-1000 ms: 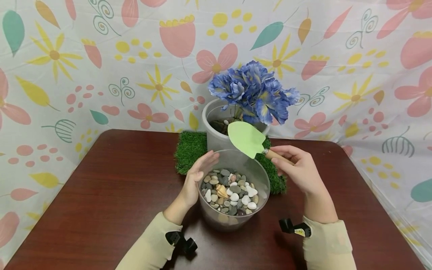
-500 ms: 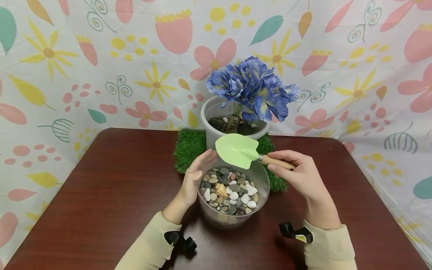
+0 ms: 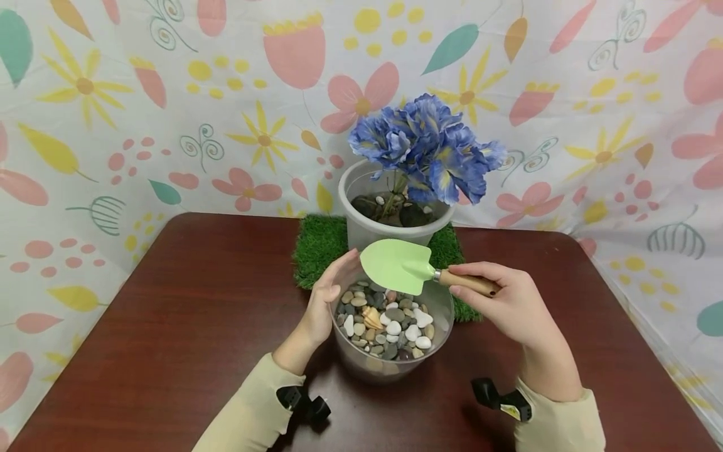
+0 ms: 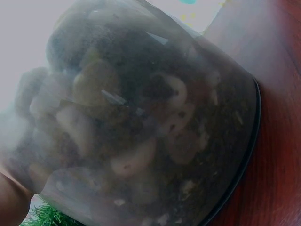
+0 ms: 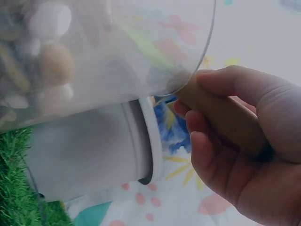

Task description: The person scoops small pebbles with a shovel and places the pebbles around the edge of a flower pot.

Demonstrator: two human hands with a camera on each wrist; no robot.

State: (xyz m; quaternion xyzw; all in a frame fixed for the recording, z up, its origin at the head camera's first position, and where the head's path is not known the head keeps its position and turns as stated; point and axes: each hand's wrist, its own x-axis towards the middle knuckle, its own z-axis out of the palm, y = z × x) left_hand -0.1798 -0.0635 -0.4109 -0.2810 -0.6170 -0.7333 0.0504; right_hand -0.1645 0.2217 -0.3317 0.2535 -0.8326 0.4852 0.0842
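My right hand (image 3: 508, 301) grips the wooden handle of a small garden trowel (image 3: 398, 265) with a light green blade. The blade lies level over the back rim of a clear plastic pot (image 3: 367, 370), pointing left. Grey, white and tan pebbles (image 3: 392, 326) and an orange-tan seashell (image 3: 371, 317) fill the pot's lower part. On the pot's left side rests my left hand (image 3: 322, 304), fingers extended along the wall. Through the clear wall, the left wrist view shows larger pebbles (image 4: 96, 84) over dark fill. In the right wrist view, fingers curl round the trowel handle (image 5: 225, 117).
Behind the clear pot stands a grey-white flowerpot (image 3: 361, 229) with blue artificial flowers (image 3: 426, 147) and stones inside. It sits on a green artificial grass mat (image 3: 321, 251). The dark wooden table (image 3: 186, 326) ends at a patterned cloth backdrop (image 3: 214, 94).
The trowel has come down and toward me, its blade turning from tilted up to nearly level over the clear pot. My left hand stays at the pot's side.
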